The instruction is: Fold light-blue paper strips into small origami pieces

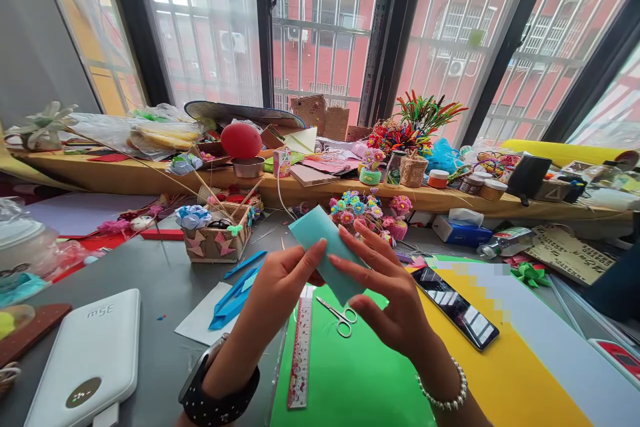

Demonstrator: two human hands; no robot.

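Observation:
A light blue sheet of paper, narrow and seemingly folded, is held up tilted above the desk. My left hand pinches its left edge, thumb on top and the other fingers mostly hidden behind. Across the paper's right side stretch the spread fingers of my right hand, fingertips touching the surface, thumb apart near the lower corner. Below the paper, small scissors lie on a green sheet beside a patterned ruler. Folded blue paper strips rest on a white sheet left of my hands.
A white power bank lies at the left. To the right, a phone rests on a yellow sheet. Behind stand a decorated box and colourful craft flowers. A cluttered shelf runs below the windows.

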